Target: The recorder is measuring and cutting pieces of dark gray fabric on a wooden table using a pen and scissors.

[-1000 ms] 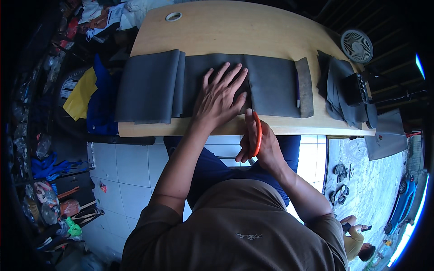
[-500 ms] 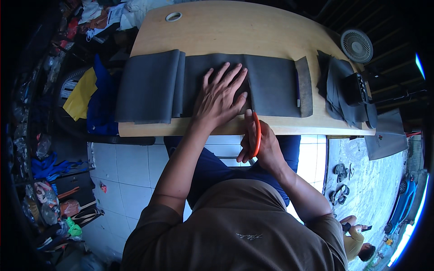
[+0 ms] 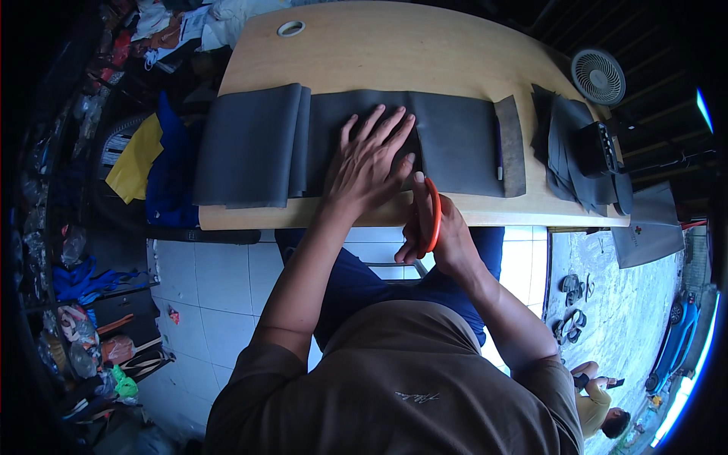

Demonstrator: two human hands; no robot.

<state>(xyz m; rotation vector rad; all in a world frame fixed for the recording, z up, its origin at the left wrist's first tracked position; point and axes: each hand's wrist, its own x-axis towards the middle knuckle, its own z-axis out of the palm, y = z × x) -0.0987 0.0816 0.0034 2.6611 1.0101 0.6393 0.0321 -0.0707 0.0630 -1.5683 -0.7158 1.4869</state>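
A long dark grey sheet (image 3: 462, 140) lies flat along a wooden table (image 3: 425, 53), its left end folded over in layers (image 3: 250, 144). My left hand (image 3: 371, 163) lies spread flat on the sheet's middle, pressing it down. My right hand (image 3: 444, 231) is at the table's near edge, gripping orange-handled scissors (image 3: 434, 216); the blades point down and are mostly hidden behind the hand.
A pile of dark cut pieces (image 3: 565, 148) with a black box-like object (image 3: 595, 148) sits at the table's right end. A small fan (image 3: 597, 76) stands beyond it. A tape ring (image 3: 290, 28) lies at the far edge. Cloth clutter (image 3: 144, 155) fills the left floor.
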